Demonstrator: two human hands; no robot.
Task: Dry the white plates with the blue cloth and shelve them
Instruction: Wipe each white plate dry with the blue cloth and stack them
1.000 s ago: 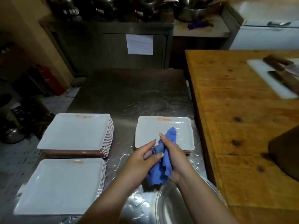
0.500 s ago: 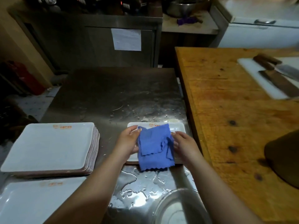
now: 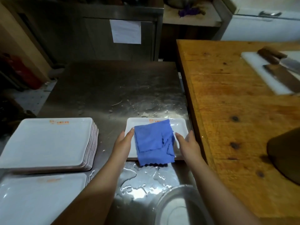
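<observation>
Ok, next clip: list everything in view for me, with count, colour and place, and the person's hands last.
white plate: one, white, steel table centre, under the cloth
blue cloth: one, blue, folded on that plate, near edge hanging over the rim
plate stacks: two, white, left side of the table, one behind the other
steel table: one, grey, centre, with puddles near the front
metal bowl: one, silver, bottom edge
wooden counter: one, orange-brown, right
cutting board: one, white, on the counter, far right
cleavers: two, dark handles, on the board
paper sheet: one, white, on the cabinet behind
left hand: open, at the plate's left edge
right hand: open, at the plate's right side
</observation>
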